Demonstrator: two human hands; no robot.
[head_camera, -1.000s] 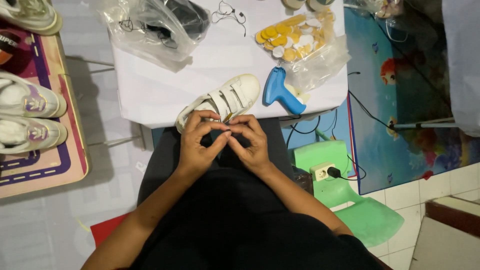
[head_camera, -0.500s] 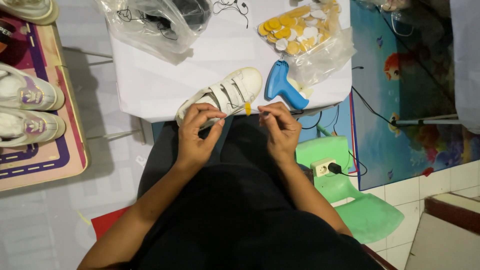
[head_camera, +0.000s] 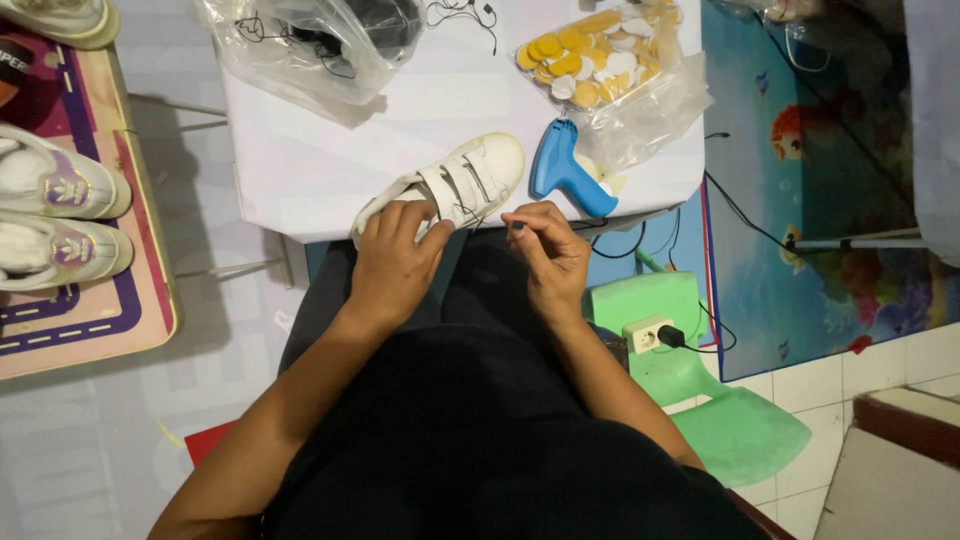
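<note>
Two hands working one white strap shoe (head_camera: 455, 185) at the tabletop (head_camera: 300, 170) edge.
I am clamping my left hand (head_camera: 395, 255) on its stiff heel; my right hand (head_camera: 550, 250) is pinching something small beside it.

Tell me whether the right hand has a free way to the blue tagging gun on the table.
Probably yes: the right hand is just below the blue tagging gun, with only bare white table edge between them.
</note>
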